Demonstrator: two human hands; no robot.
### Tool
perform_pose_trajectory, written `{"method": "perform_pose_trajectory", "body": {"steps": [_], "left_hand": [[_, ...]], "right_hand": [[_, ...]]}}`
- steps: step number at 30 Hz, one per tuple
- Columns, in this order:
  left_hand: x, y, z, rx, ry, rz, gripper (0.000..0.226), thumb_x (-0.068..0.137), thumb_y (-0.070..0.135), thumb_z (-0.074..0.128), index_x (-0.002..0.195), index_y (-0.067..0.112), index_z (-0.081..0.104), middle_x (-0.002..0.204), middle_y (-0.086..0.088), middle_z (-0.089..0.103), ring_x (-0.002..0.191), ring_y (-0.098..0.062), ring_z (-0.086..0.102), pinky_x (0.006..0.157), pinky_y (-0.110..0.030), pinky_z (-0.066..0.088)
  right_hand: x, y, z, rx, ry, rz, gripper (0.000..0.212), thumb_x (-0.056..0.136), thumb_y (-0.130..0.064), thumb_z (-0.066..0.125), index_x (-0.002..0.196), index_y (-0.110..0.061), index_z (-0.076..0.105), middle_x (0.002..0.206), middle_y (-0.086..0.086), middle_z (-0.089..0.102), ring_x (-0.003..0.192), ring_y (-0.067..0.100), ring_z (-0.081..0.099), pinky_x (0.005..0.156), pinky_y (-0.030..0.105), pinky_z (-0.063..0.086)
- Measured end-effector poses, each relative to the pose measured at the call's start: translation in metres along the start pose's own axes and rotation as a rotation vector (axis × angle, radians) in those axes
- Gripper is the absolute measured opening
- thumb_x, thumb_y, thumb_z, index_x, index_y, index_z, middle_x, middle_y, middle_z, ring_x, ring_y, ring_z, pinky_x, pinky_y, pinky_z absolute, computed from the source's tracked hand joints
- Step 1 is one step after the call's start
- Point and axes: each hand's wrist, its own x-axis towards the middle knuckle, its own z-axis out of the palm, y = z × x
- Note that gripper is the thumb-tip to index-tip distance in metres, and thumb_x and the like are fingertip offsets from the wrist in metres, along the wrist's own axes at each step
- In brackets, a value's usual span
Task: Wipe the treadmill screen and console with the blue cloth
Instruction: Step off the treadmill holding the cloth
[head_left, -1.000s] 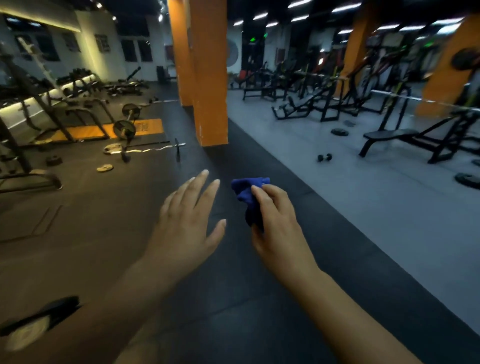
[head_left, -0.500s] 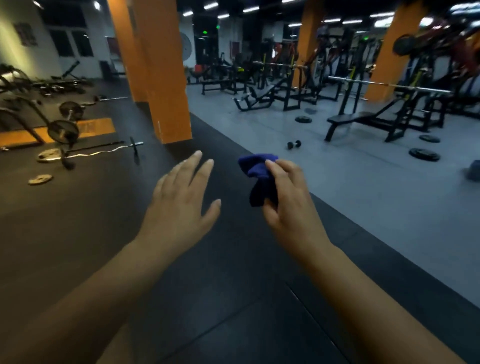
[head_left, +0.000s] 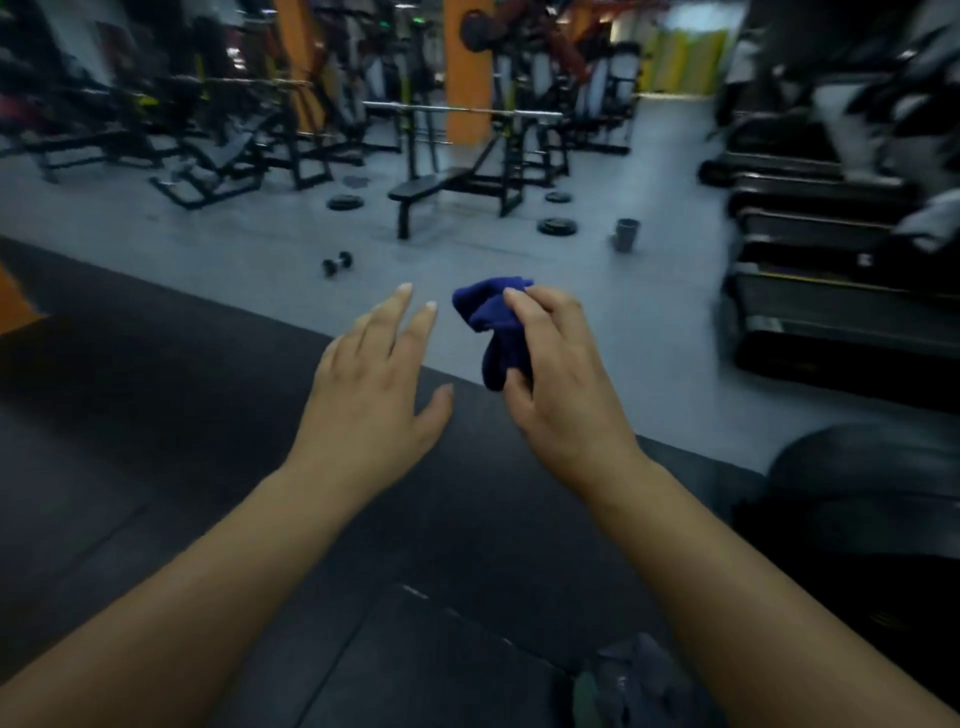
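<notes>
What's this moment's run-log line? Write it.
right hand: grips blue cloth | left hand: open, empty | treadmills: at right, untouched | wiping: not started

On my feed the left forearm (head_left: 218, 587) and right forearm (head_left: 753, 582) are bare all the way to the frame edge. The left grip (head_left: 363, 400) and right grip (head_left: 566, 395) are bare hands with short, neatly trimmed nails. Low between the arms sits blurred grey-blue fabric (head_left: 631, 686) with a greenish patch; which garment, I cannot tell.

Open floor (head_left: 571, 280) ahead; treadmills (head_left: 831, 312) crowd right; bench (head_left: 426, 188), dumbbell (head_left: 337, 263), weight plates (head_left: 557, 227) farther ahead.
</notes>
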Motion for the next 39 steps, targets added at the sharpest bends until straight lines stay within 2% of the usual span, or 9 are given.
{"method": "perform_pose_trajectory", "body": {"steps": [8,14,18,25,31,33,35,37,39], "left_hand": [[0.114,0.090,0.116,-0.202,-0.138,0.295,0.075,0.095,0.044,0.053,0.157,0.023,0.017,0.166,-0.002,0.008,0.149,-0.031,0.019,0.119,-0.050,0.023],[0.170,0.134,0.234,-0.278,-0.307,0.529,0.074,0.095,0.044,0.053,0.156,0.020,0.019,0.166,-0.006,0.011,0.148,-0.034,0.022,0.117,-0.052,0.024],[0.177,0.157,0.311,-0.301,-0.436,0.675,0.073,0.092,0.043,0.055,0.154,0.016,0.026,0.164,-0.009,0.019,0.145,-0.034,0.029,0.116,-0.053,0.028],[0.105,0.186,0.429,-0.362,-0.704,0.853,0.074,0.093,0.045,0.052,0.155,0.016,0.025,0.165,-0.008,0.018,0.148,-0.028,0.025,0.118,-0.051,0.028],[0.008,0.197,0.538,-0.404,-0.890,0.815,0.075,0.091,0.043,0.056,0.155,0.018,0.026,0.165,-0.005,0.018,0.149,-0.023,0.022,0.118,-0.045,0.024],[-0.019,0.197,0.576,-0.417,-0.917,0.757,0.075,0.090,0.040,0.060,0.154,0.016,0.029,0.164,-0.006,0.021,0.148,-0.023,0.024,0.117,-0.045,0.026],[-0.045,0.196,0.612,-0.421,-0.932,0.731,0.075,0.089,0.038,0.061,0.153,0.014,0.030,0.162,-0.008,0.024,0.147,-0.024,0.027,0.117,-0.047,0.031],[-0.067,0.197,0.645,-0.394,-0.945,0.734,0.076,0.087,0.040,0.060,0.152,0.013,0.030,0.162,-0.010,0.025,0.147,-0.025,0.027,0.116,-0.047,0.032],[-0.083,0.199,0.674,-0.365,-0.955,0.755,0.077,0.087,0.039,0.061,0.152,0.012,0.030,0.162,-0.011,0.025,0.147,-0.025,0.028,0.116,-0.047,0.033]], "right_hand": [[-0.015,0.145,-0.050,-0.246,0.120,0.308,0.065,0.085,0.001,0.058,0.144,-0.012,0.035,0.145,0.001,0.032,0.127,0.022,0.043,0.097,0.039,0.047],[-0.047,0.232,-0.025,-0.365,0.155,0.580,0.065,0.084,0.002,0.060,0.144,-0.009,0.036,0.145,0.003,0.033,0.131,0.019,0.040,0.105,0.036,0.042],[-0.090,0.272,0.007,-0.356,0.129,0.815,0.066,0.084,0.002,0.061,0.144,-0.011,0.036,0.144,0.001,0.033,0.132,0.015,0.039,0.108,0.028,0.039],[-0.201,0.316,0.067,-0.313,0.067,1.140,0.065,0.087,-0.004,0.059,0.146,-0.014,0.034,0.145,-0.005,0.029,0.132,0.014,0.038,0.104,0.033,0.043],[-0.327,0.360,0.136,-0.259,0.038,1.355,0.066,0.085,-0.005,0.060,0.145,-0.015,0.036,0.145,-0.003,0.030,0.132,0.013,0.037,0.107,0.034,0.040],[-0.367,0.380,0.171,-0.233,0.036,1.403,0.065,0.085,-0.005,0.060,0.145,-0.014,0.036,0.145,-0.001,0.030,0.133,0.016,0.037,0.107,0.034,0.040],[-0.403,0.402,0.208,-0.215,0.044,1.455,0.064,0.087,-0.005,0.059,0.145,-0.014,0.035,0.147,0.000,0.028,0.134,0.017,0.034,0.108,0.028,0.037],[-0.438,0.426,0.245,-0.196,0.024,1.512,0.064,0.088,-0.004,0.057,0.146,-0.013,0.033,0.150,0.001,0.025,0.136,0.017,0.031,0.106,0.024,0.033],[-0.469,0.449,0.279,-0.187,-0.015,1.548,0.065,0.086,-0.002,0.055,0.146,-0.011,0.032,0.152,0.004,0.023,0.137,0.019,0.028,0.107,0.026,0.031]]}}
